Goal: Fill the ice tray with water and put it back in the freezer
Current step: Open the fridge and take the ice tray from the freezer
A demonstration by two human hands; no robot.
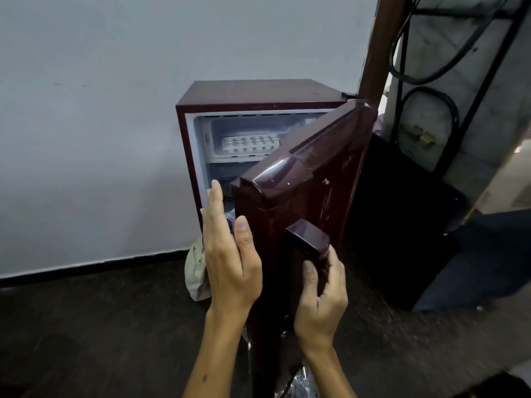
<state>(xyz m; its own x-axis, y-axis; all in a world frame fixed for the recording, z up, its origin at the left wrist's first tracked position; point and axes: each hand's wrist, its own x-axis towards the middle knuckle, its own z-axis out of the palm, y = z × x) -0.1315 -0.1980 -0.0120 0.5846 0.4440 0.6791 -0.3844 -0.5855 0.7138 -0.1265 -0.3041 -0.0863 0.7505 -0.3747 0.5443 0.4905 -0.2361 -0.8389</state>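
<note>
We cannot see most of the fridge's inside: the half-open maroon door swings across in front of it and hides the lower shelves, and what lies below the freezer shelf is too dim to make out. Whether the ice tray holds water we cannot tell. The right hand curls its fingers round the door handle, thumb pointing up along it, gripping it. The left hand is held flat and upright just beside the door's free edge, fingers straight and together, thumb resting against that edge; it holds nothing. Up and beyond both hands, the white ice tray sits in the freezer compartment at the top of the small fridge, well apart from either hand. Just behind the left hand a pale crumpled bag lies on the dark floor. To the right of the right hand stands a black box, with thick black cables looping on the wall above it.
</note>
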